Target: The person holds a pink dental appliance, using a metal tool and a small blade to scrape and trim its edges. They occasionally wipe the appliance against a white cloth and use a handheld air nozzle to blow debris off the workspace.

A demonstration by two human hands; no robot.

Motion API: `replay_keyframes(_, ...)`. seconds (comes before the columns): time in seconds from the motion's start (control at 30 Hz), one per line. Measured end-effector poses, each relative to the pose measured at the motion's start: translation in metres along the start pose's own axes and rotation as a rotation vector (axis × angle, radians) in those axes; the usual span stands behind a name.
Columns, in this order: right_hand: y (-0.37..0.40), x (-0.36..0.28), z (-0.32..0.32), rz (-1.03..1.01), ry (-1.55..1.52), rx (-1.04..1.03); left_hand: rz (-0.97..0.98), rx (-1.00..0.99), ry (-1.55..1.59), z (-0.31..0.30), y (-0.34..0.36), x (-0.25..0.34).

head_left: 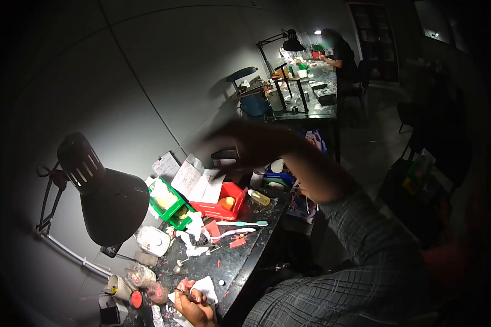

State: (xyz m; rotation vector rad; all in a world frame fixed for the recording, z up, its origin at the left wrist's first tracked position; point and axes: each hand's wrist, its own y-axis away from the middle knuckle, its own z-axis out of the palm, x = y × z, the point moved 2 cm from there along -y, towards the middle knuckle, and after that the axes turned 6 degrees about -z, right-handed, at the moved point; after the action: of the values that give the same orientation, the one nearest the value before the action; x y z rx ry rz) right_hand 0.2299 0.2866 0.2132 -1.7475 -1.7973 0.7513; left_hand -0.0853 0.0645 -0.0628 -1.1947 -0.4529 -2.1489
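Observation:
My left hand (195,308) is low in the head view, over a white paper (206,289) on the bench. Its fingers are closed on a thin dark tool (185,295). A small pink piece (188,283) shows at the fingertips. My right hand (248,146) is raised above the far end of the bench, dark and smeared by motion, so its fingers cannot be made out. Below it stand a red bin (233,197) and some handwritten papers (193,180). Two toothbrushes (240,223) lie on the dark bench top (199,261).
A black desk lamp (112,201) leans in from the left. Near it are a green bin (163,200), a white container (153,241), and a woven cup (119,287). A yellow bottle (259,197) lies near the bench edge. Another person (343,57) sits at the far bench.

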Motion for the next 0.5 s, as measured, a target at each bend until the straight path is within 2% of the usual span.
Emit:
replay_keyframes(0.07, -0.022, 0.01, -0.037, -0.25, 0.373, 0.546, 0.002, 0.008, -0.011, 0.017, 0.01, 0.005)
replay_keyframes(0.13, -0.035, 0.017, -0.067, -0.183, 0.43, 0.429, -0.001, 0.017, -0.028, 0.02, 0.017, 0.005)
replay_keyframes(0.2, -0.042, 0.012, -0.078, -0.13, 0.365, 0.401, 0.014, 0.018, -0.031, 0.018, 0.014, 0.003)
replay_keyframes(0.4, -0.037, 0.012, -0.068, -0.093, 0.333, 0.321, 0.018, 0.017, -0.042, 0.018, 0.014, 0.003)
replay_keyframes(0.47, -0.03, 0.008, -0.066, 0.013, 0.221, 0.246, 0.006, 0.019, -0.041, 0.018, 0.013, 0.003)
replay_keyframes(0.5, -0.027, 0.009, -0.065, -0.05, 0.201, 0.255, -0.009, 0.016, -0.037, 0.015, 0.011, 0.003)
